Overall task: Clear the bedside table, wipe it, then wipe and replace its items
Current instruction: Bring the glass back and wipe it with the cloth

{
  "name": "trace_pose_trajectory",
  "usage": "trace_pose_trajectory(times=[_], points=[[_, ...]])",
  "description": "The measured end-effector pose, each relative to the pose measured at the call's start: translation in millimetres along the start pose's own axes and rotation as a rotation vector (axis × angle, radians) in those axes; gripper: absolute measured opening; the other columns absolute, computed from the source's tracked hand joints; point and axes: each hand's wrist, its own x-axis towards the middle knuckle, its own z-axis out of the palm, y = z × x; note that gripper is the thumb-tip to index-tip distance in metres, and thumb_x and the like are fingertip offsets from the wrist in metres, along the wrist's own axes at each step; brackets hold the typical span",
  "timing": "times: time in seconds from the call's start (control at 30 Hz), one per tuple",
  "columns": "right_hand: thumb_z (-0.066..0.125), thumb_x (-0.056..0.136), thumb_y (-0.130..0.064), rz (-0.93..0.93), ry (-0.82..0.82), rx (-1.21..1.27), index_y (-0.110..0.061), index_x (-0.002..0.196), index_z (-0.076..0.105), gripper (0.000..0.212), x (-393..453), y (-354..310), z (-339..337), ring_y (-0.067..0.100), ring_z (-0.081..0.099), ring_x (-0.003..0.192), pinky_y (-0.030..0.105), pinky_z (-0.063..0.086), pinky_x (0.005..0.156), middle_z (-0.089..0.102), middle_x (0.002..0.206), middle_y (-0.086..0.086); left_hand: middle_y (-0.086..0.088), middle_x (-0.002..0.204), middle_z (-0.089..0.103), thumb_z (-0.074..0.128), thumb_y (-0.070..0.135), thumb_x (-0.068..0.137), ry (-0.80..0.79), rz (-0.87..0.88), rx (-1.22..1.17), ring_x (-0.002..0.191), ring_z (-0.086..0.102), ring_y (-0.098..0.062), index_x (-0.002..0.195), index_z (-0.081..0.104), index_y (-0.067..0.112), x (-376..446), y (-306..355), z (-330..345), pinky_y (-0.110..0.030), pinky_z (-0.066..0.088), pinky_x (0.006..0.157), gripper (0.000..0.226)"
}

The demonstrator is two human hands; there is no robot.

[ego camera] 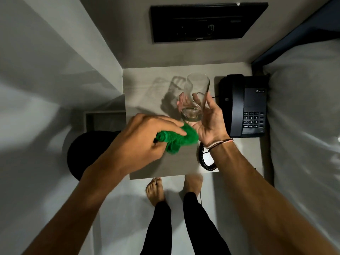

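The right hand (207, 118) is gripping the glass (195, 97) above the table (147, 92), rim tilting toward twelve o'clock; the left hand (147, 138), clutching the green cloth (176, 138), is sitting at its seven o'clock, almost touching.

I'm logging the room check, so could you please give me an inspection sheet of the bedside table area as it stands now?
Surface: bedside table, pale top, mostly bare at its left and middle.
Job's things: clear glass held tilted above the table; green cloth bunched just below it; black telephone stands on the table's right side.
Clutter: nothing seen.
Grippers: left hand closed on the cloth; right hand gripping the glass near its base.
Cables: coiled phone cord lies at the table's front right.
Surroundings: black wall panel above; white bedding at right; dark round bin at left; bare feet on the floor.
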Motion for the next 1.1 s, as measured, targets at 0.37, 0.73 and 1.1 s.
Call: trace_pose_trajectory(times=[0.37, 0.73, 1.1], points=[[0.058, 0.092, -0.049, 0.119, -0.159, -0.213, -0.02, 0.121, 0.064, 0.042, -8.1, 19.2, 8.0, 0.027, 0.071, 0.093, 0.041, 0.058, 0.085, 0.071, 0.109, 0.014, 0.001, 0.157, 0.037, 0.059, -0.015, 0.077, 0.278, -0.135, 0.136, 0.148, 0.029, -0.02, 0.144, 0.047, 0.022, 48.2, 27.1, -5.5, -0.035, 0.024, 0.123, 0.077], [0.059, 0.092, -0.033, 0.031, -0.035, -0.1, -0.023, 0.109, 0.06, 0.021, -1.0, 10.0, -12.0, 0.032, 0.058, 0.118, 0.043, 0.042, 0.111, 0.061, 0.126, 0.019, 0.005, 0.136, 0.062, 0.052, -0.006, 0.065, 0.142, -0.085, 0.052, 0.13, 0.054, -0.009, 0.119, 0.072, 0.02, -10.8, 16.0, 22.8, -0.027, 0.044, 0.111, 0.063], [0.064, 0.087, -0.05, 0.109, -0.114, -0.174, -0.023, 0.123, 0.061, 0.045, -19.7, 34.2, -8.4, 0.025, 0.073, 0.083, 0.035, 0.062, 0.071, 0.072, 0.104, 0.013, 0.002, 0.16, 0.032, 0.065, -0.008, 0.081, 0.25, -0.192, 0.191, 0.151, 0.022, -0.019, 0.147, 0.043, 0.021, 26.1, 23.8, 12.9, -0.039, 0.026, 0.123, 0.075]])
